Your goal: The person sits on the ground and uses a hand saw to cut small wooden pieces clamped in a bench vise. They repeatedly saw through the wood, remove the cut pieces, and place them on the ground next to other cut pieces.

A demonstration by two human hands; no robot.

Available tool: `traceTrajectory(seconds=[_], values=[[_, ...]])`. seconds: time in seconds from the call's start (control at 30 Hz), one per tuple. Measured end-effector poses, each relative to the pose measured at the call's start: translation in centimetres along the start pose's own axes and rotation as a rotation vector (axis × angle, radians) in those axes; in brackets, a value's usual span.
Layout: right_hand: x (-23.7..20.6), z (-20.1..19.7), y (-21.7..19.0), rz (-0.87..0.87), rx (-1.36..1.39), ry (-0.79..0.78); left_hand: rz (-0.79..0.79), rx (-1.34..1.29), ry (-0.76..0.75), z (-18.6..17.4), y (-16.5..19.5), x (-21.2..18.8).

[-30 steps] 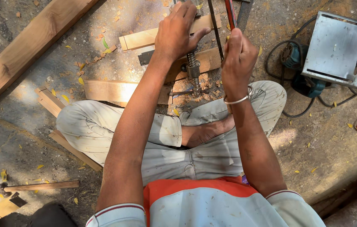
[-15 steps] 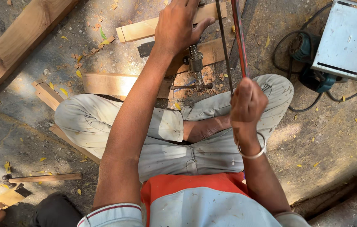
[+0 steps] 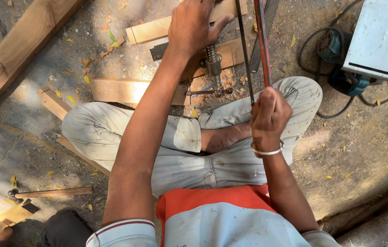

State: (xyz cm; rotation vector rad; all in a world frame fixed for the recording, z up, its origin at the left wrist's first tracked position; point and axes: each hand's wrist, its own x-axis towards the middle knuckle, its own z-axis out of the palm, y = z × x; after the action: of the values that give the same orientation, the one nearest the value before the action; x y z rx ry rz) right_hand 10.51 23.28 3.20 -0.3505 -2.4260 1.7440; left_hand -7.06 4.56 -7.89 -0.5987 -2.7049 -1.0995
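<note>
You sit cross-legged on a dusty concrete floor [image 3: 358, 151], a long timber beam [image 3: 18, 59] off at its upper left and a grey metal box [image 3: 381, 39] with a blue power tool [image 3: 335, 45] at its upper right. Your left hand [image 3: 194, 27] presses closed over the bow drill's [image 3: 213, 68] top, above a wood plank [image 3: 221, 55]. Your right hand [image 3: 269, 116] grips the red bow rod [image 3: 262, 41], just right of the drill.

An outdoor carpentry worksite: rough pale timber planks [image 3: 130, 90] lie on sandy ground [image 3: 349, 151] beside a wooden-handled hammer [image 3: 50, 193] and a blue corded power tool [image 3: 340, 59].
</note>
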Motion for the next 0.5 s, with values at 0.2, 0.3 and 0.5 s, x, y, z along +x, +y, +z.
traceTrajectory(seconds=[0.2, 0.3, 0.5], values=[[4.8, 2.6, 1.7, -0.033, -0.006, -0.014, 0.02, 0.044, 0.009, 0.3, -0.2, 0.2], [9.2, 4.7, 4.3, -0.198, -0.092, -0.017, 0.016, 0.05, 0.039, 0.6, -0.4, 0.1], [4.3, 2.3, 2.5, 0.017, 0.091, -0.019, 0.005, 0.085, 0.002, 1.4, -1.0, -0.4]])
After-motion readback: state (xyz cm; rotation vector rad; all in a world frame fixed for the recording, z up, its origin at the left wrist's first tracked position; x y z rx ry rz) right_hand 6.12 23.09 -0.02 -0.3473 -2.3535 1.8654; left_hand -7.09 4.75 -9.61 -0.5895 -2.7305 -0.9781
